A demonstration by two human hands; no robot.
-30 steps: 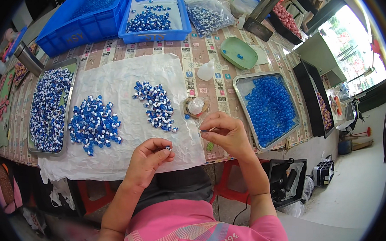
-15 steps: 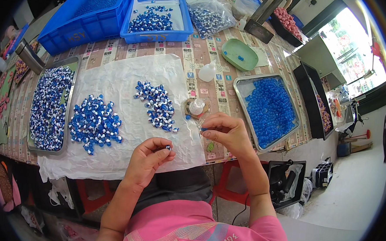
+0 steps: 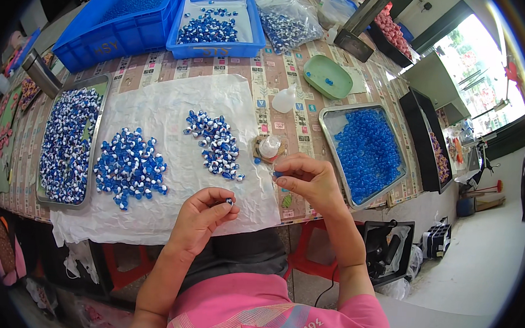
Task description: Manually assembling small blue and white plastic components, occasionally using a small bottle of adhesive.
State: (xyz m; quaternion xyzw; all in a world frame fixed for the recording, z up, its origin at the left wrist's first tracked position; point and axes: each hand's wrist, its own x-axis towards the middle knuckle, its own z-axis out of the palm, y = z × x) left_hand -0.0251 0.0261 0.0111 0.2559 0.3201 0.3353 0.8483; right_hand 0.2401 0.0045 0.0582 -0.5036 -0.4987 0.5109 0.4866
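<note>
Above the front edge of the white paper sheet (image 3: 170, 224), my left hand (image 3: 205, 215) pinches a small dark blue and white bead (image 3: 229, 201) between thumb and forefinger. My right hand (image 3: 308, 179) is closed at the fingertips on a small blue bead (image 3: 278, 174), mostly covered by the fingers. Just beyond the right fingertips stands a small clear jar (image 3: 269, 145) on a brownish pad, with a loose blue bead (image 3: 257, 161) beside it. Two heaps of blue-and-white beads lie on the sheet, a larger pile (image 3: 130, 168) and a smaller pile (image 3: 217, 144).
A metal tray (image 3: 102, 105) of blue-and-white beads is at left; another tray (image 3: 329, 138) of clear blue beads is at right. Behind are a green dish (image 3: 321, 69), a white squeeze bottle (image 3: 284, 100), a blue bin (image 3: 221, 52), a taller blue crate (image 3: 111, 46) and a bead bag (image 3: 284, 25).
The view has shifted very slightly. Both hands keep nearly the same place and pinch, and the bead piles look unchanged.
</note>
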